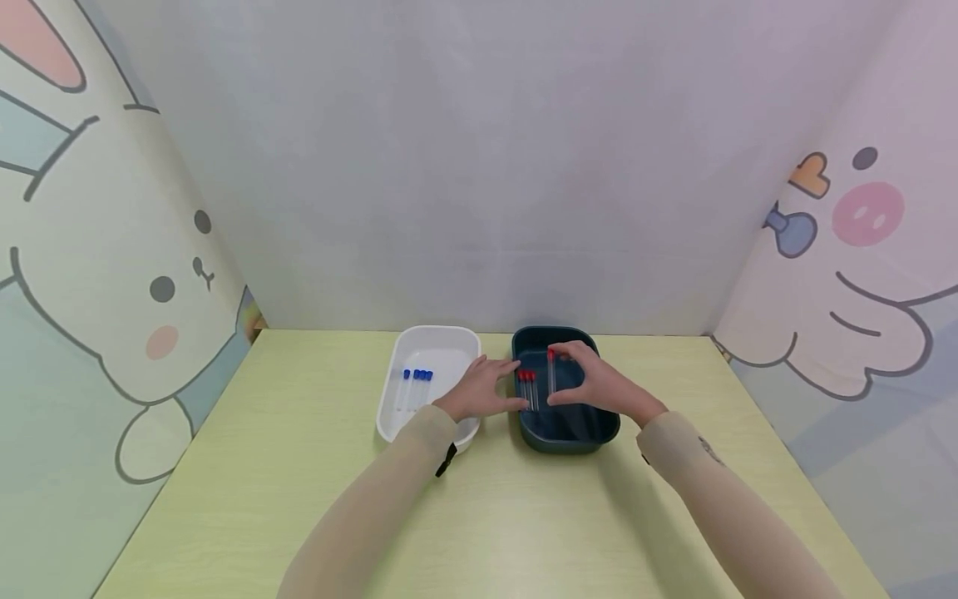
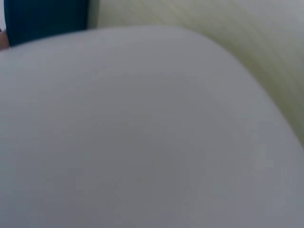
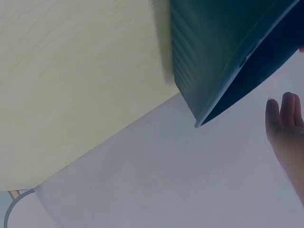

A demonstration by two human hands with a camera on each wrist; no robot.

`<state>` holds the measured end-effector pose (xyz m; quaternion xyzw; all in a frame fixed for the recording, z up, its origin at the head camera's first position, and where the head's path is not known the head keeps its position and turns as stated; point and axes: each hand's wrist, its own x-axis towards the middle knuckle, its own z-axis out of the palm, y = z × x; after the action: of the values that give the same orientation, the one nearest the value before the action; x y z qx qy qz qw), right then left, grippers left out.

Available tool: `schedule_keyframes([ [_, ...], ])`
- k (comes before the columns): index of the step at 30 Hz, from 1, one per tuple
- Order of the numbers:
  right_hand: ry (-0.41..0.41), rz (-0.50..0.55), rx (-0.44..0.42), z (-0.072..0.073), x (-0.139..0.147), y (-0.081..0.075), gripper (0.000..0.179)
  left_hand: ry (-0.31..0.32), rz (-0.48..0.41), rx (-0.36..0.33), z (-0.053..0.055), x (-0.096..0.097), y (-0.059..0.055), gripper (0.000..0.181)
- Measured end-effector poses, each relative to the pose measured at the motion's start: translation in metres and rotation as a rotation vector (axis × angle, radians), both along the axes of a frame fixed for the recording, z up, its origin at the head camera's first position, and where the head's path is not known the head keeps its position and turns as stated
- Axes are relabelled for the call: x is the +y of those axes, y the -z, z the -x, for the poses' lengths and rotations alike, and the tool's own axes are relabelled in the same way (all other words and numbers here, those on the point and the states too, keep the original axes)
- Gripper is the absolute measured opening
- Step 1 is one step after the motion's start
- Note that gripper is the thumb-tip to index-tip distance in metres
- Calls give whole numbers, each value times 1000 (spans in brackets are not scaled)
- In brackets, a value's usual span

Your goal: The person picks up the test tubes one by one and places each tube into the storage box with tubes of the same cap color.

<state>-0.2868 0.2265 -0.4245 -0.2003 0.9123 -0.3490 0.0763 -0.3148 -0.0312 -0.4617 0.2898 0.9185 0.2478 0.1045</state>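
Note:
My right hand (image 1: pixel 595 383) is over the dark blue-green basket (image 1: pixel 569 445), with a red-capped clear tube (image 1: pixel 552 376) held upright between fingertips at its cap and the thumb at its lower end. My left hand (image 1: pixel 479 389) reaches in over that basket's left rim, thumb and fingers spread apart. Its fingertips are right beside several other red-capped tubes (image 1: pixel 532 391), which lie in a row by the left wall. In the right wrist view, fingers (image 3: pixel 287 111) show at the right edge, beyond the basket's rim.
A white basket (image 1: pixel 383 416) stands to the left, with several blue-capped tubes (image 1: pixel 422 375) in it. A blurred pale surface (image 2: pixel 142 133) fills most of the left wrist view. Both baskets sit on a pale yellow table (image 1: pixel 299 399) before a grey-white backdrop (image 1: pixel 479 208).

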Motion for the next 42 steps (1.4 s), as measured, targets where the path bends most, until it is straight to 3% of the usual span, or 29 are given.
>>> schedule_keyframes([
  [9,35,-40,-33,15,-4,14,88,-9,-15,-3,0,-2,0,85],
  [24,59,-164,-113,31,-16,33,93,-5,-17,9,-2,-4,-2,84],
  [35,60,-275,-149,33,-19,47,92,12,-20,6,-7,-1,-3,83],
  [42,60,-313,-124,33,-21,51,93,9,-14,3,-9,0,-5,84],
])
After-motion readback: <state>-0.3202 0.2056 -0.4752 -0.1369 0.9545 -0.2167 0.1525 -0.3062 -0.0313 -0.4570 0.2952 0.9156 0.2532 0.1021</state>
